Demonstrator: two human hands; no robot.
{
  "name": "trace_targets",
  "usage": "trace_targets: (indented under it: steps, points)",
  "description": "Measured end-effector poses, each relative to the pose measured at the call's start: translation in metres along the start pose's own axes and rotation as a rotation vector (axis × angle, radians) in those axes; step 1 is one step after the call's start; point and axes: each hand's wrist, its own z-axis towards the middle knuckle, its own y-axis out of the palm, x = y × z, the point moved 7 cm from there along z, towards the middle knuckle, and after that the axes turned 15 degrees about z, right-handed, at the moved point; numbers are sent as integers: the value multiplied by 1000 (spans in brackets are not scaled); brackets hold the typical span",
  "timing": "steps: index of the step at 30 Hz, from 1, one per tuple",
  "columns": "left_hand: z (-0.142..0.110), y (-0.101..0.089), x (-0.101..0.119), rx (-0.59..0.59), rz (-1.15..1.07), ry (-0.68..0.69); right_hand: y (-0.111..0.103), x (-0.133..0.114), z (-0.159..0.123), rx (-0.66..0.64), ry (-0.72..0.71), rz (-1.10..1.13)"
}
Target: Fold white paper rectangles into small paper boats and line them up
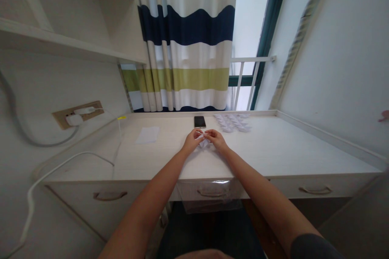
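At left on the pale wood-grained desk lie flat white paper sheets; at the middle, the left hand and right hand pinch a small creased white paper piece. Just beyond lies a black rectangular phone, then, rightward, rows of angular folded white papers.

Head cam, fwd & down over desk, wide POV (sole view), hands just below ctr, curtain ahead
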Motion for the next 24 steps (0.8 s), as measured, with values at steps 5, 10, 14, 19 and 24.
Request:
trace_targets:
  steps: [5,10,14,19,24]
  points:
    - [-1,0,4,9,56,39,4,-2,-1,-69,-23,-70]
    - [0,1,0,2,77,2,2,-3,-1,-65,-45,-108]
    - [1,6,-11,-63,56,-110,0,-5,0,-56,-68,-76]
    - [0,6,-11,-96,149,-123,-2,-8,0,-30,-57,-31]
    - [-2,2,-2,-98,187,-66,-2,-8,-1,-17,-47,-13]
